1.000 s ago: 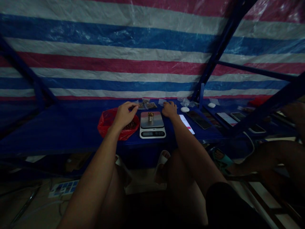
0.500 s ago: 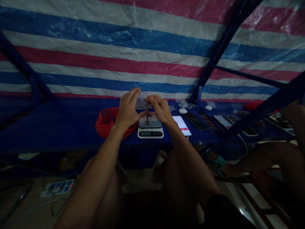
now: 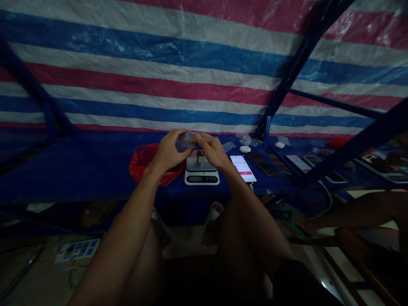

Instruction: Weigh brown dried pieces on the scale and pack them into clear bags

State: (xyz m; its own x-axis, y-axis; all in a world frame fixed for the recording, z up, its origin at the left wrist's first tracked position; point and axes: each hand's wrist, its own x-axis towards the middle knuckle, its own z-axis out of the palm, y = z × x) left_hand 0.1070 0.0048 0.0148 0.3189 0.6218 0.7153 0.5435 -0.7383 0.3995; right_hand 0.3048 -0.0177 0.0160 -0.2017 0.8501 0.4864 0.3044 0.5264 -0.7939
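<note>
The left hand (image 3: 167, 149) and right hand (image 3: 213, 151) pinch what looks like a small clear plastic bag (image 3: 185, 141) between them, just above the digital scale (image 3: 201, 179) and its small metal cup (image 3: 200, 156).

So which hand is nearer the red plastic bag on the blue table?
Left. The left hand is just above the right edge of the red plastic bag, while the right hand is farther away, above the white digital scale.
</note>
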